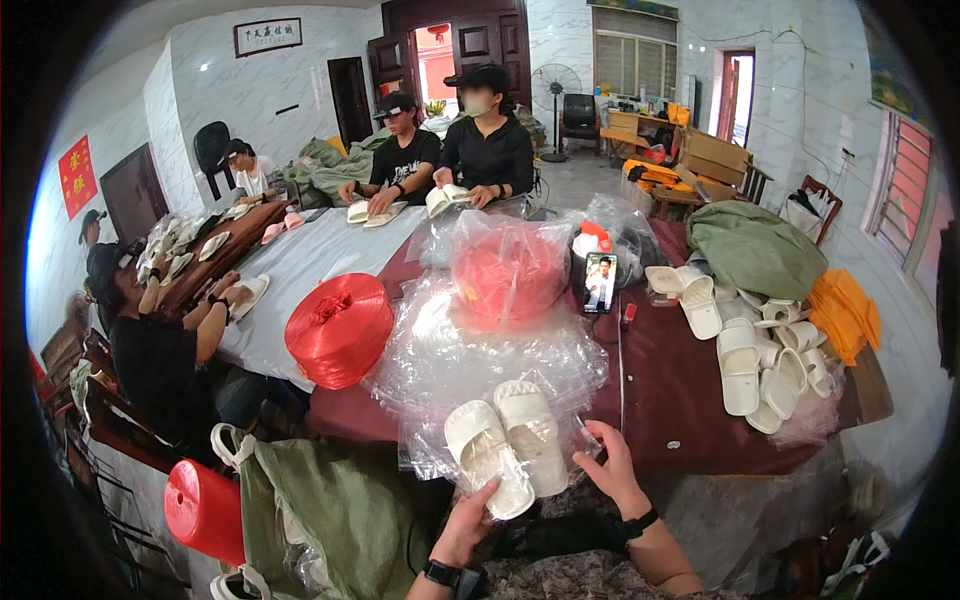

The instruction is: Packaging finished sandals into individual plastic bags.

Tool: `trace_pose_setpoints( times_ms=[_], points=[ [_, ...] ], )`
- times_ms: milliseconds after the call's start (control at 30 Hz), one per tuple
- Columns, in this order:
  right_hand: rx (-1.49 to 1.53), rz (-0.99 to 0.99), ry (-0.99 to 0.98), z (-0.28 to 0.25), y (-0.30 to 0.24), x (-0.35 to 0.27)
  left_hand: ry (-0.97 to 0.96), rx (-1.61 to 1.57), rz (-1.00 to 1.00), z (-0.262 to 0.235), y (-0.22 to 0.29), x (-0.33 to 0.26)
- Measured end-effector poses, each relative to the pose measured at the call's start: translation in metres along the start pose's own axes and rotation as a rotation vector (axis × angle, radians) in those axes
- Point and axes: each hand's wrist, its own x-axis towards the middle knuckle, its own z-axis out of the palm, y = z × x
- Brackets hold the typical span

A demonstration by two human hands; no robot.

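Note:
A pair of white slide sandals lies side by side over clear plastic bags at the table's near edge. My left hand [466,522] grips the left sandal [489,463] by its heel, thumb on top and the other fingers hidden underneath. The right sandal [533,440] leans close against it. At the right edge of a clear plastic bag [425,437] is my right hand [614,467], thumb and forefinger spread apart; whether it touches the film I cannot tell. Beyond the sandals spreads a stack of clear bags [450,335].
A red twine roll [340,330] stands left of the bags. A phone [600,283] stands upright behind them. Several white slides [740,365] pile up at right, near a green sack [755,250]. Another green sack [340,500] sits lower left. Co-workers [488,150] handle slides across the table.

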Motion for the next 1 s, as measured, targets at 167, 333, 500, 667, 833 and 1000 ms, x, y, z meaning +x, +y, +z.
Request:
trace_pose_setpoints(
  times_ms=[167, 333, 500, 667, 833, 1000],
  points=[
    [0.405, 0.287, -0.224, 0.011, -0.01, -0.008, -0.007, -0.049, 0.027, 0.011, 0.009, -0.017],
    [0.759, 0.625, -0.505, 0.013, -0.017, -0.003, -0.112, -0.003, 0.04, 0.032, 0.03, -0.051],
    [0.887, 0.546, -0.475, 0.021, -0.022, -0.004, -0.169, 0.088, 0.105, 0.029, 0.03, -0.048],
    [0.716, 0.331, -0.174, 0.037, -0.038, -0.008, -0.109, 0.15, 0.018, 0.037, 0.033, -0.049],
    [0.403, 0.154, -0.083, 0.056, -0.032, -0.017, -0.089, 0.128, 0.14, 0.04, 0.015, -0.038],
    [0.52, 0.118, -0.315, 0.058, -0.043, -0.005, -0.022, 0.075, 0.275, 0.047, 0.043, -0.064]
  ],
)
